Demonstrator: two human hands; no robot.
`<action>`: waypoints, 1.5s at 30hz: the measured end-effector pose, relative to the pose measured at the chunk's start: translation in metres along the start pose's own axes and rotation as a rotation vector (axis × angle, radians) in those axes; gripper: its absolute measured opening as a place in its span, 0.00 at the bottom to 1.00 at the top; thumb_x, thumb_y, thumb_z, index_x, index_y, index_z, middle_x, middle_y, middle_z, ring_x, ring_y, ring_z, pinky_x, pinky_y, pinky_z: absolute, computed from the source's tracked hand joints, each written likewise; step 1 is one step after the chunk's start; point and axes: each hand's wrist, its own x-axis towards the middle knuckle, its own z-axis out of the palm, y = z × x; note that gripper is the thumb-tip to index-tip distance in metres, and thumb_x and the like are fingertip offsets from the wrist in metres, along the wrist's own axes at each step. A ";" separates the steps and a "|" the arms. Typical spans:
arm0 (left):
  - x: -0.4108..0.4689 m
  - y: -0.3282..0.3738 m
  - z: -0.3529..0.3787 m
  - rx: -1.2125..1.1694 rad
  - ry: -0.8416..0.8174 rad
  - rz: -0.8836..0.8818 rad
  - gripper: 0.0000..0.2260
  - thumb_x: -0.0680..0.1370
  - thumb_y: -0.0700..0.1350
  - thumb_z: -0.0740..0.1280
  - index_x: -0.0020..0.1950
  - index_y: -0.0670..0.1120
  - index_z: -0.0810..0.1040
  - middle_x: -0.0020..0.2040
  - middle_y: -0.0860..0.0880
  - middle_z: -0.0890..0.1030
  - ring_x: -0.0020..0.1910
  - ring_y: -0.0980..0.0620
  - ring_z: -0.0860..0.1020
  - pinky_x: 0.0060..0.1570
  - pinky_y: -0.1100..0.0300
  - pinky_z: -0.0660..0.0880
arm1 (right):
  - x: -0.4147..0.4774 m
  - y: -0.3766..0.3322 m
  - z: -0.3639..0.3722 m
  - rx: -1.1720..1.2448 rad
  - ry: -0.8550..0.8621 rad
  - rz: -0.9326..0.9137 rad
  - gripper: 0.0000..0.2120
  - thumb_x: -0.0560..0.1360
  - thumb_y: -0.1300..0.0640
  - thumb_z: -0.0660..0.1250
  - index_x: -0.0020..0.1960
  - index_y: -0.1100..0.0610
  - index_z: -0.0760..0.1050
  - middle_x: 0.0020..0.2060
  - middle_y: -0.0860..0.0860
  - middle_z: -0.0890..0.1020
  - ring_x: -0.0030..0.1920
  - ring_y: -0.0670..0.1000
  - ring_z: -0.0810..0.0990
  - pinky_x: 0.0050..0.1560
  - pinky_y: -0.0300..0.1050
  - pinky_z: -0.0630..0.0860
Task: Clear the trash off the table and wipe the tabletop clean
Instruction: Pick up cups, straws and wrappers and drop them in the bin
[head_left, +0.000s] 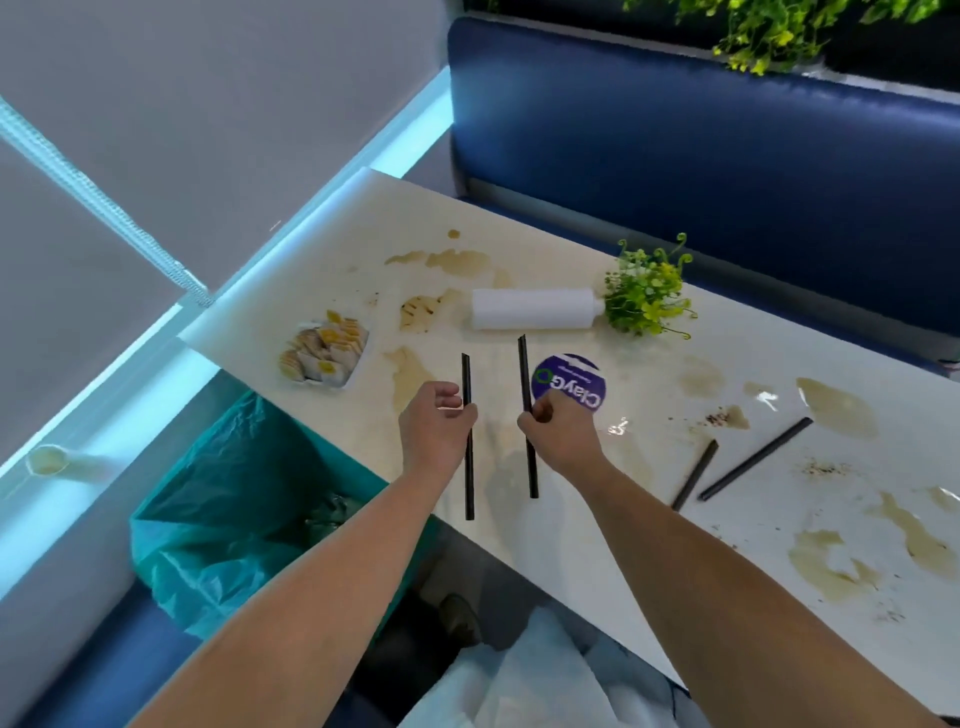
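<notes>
My left hand (435, 428) pinches a black straw (468, 467) upright above the white table's (597, 545) near edge. My right hand (558, 431) grips a second black straw (525, 374) beside it, a hand's width to the right. Two more black straws (753, 460) (695, 475) lie flat on the tabletop at the right. Brown spill stains (457, 260) and crumbs cover the surface. A clear tray of food scraps (324, 353) sits near the left edge. A bin with a teal bag (234, 493) stands below the left edge.
A white vase (535, 309) with green sprigs (647, 291) lies on its side mid-table. A round purple sticker (571, 382) sits behind my right hand. A blue bench (701, 156) backs the table. White plastic (519, 686) lies below, near my lap.
</notes>
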 end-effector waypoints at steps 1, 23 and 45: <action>0.004 -0.008 -0.012 0.007 0.014 -0.016 0.11 0.75 0.47 0.76 0.54 0.52 0.78 0.45 0.57 0.82 0.37 0.67 0.80 0.34 0.77 0.70 | 0.000 -0.008 0.013 -0.004 -0.018 -0.021 0.07 0.73 0.54 0.70 0.44 0.57 0.75 0.35 0.50 0.79 0.36 0.49 0.76 0.38 0.44 0.72; 0.050 -0.195 -0.201 -0.076 0.222 -0.352 0.10 0.75 0.49 0.76 0.53 0.53 0.79 0.45 0.58 0.82 0.43 0.63 0.80 0.39 0.73 0.70 | -0.023 -0.110 0.269 -0.313 -0.468 -0.166 0.07 0.77 0.50 0.68 0.52 0.52 0.76 0.42 0.49 0.79 0.40 0.47 0.78 0.37 0.43 0.73; 0.051 -0.274 -0.251 -0.055 0.300 -0.486 0.12 0.74 0.50 0.77 0.54 0.49 0.80 0.48 0.55 0.82 0.44 0.67 0.77 0.42 0.74 0.68 | -0.029 -0.115 0.360 -0.438 -0.498 -0.232 0.21 0.81 0.49 0.63 0.71 0.54 0.73 0.60 0.54 0.73 0.55 0.53 0.75 0.59 0.48 0.74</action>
